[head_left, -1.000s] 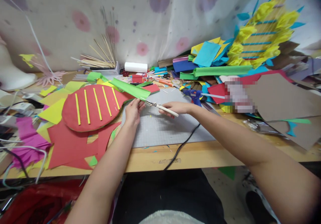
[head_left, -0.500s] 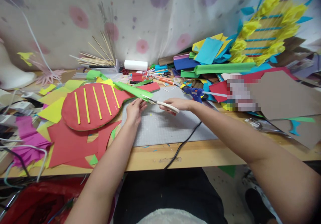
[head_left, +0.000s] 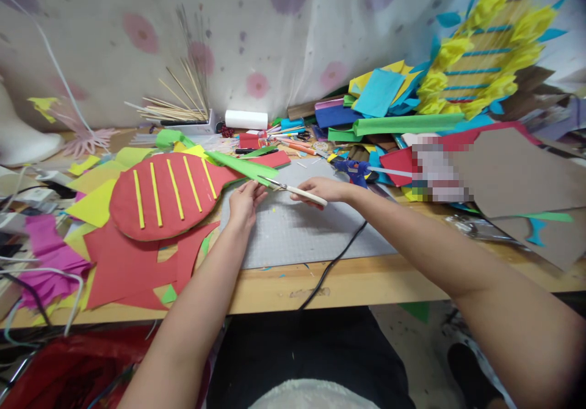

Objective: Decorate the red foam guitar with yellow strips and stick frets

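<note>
My right hand (head_left: 315,190) is closed around the handles of white-handled scissors (head_left: 306,195). Their blades point left and lie at the end of a long strip of green crepe paper (head_left: 242,166). Beneath that end, my left hand (head_left: 247,201) pinches the paper between thumb and fingers. The green strip runs back to a curled roll behind a red paddle-shaped piece (head_left: 171,198) with several yellow stripes. Both hands are over a grey cutting mat (head_left: 302,238).
A blue glue gun (head_left: 354,170) lies right of my hands, and a black cord (head_left: 329,271) crosses the mat's front edge. Red paper scraps (head_left: 132,268) lie at left. Brown cardboard (head_left: 517,168) and a yellow-flowered craft piece (head_left: 485,55) are at right.
The scissor blades look slightly more closed on the green strip. Both hands stay in nearly the same place; the whole view has shifted a little.
</note>
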Demonstrator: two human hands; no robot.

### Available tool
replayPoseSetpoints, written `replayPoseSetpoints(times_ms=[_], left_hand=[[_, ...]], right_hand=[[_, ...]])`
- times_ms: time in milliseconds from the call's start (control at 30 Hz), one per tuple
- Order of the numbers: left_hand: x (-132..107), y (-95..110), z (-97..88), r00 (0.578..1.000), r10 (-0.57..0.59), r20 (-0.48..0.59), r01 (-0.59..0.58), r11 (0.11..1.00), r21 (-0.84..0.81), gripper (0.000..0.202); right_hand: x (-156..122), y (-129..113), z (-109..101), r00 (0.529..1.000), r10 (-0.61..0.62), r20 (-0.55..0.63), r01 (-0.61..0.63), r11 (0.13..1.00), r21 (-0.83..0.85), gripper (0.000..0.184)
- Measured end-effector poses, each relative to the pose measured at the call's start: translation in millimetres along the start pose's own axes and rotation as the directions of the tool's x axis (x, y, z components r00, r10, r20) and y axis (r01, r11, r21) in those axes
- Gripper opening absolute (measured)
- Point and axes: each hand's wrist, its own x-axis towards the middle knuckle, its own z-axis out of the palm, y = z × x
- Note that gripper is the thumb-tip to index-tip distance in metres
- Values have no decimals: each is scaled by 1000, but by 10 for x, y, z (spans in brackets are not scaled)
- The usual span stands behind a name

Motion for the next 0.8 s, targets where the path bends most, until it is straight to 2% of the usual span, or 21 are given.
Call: replayPoseSetpoints(times_ms=[200, 367, 467, 600, 700, 800], left_hand=[[-4, 10, 2, 1000, -9, 13, 9, 1000, 24, 7], [14, -16, -14, 999, 19, 37, -22, 997, 79, 13], [64, -34, -37, 993, 106, 54, -113, 980, 161, 17], [167, -10, -95, 953, 289, 97, -304, 905, 298, 26], [226, 30, -149, 930, 345, 128, -367, 846, 387, 28], [230, 55, -176, 926, 331, 180, -376, 821, 429, 28]], right_hand=[[2, 61, -20, 1000, 26, -5, -26, 1000, 11, 54], [-26, 90, -4, 998, 11, 59, -19, 992, 125, 53], [-90, 101, -21, 984, -26, 176, -4, 986, 169, 56], [-186, 160, -121, 945, -47, 323, -12, 984, 179, 58], [-197, 212, -191, 954, -105, 281, 53, 981, 189, 59], [-142, 216, -202, 957, -152, 249, 108, 978, 180, 58]])
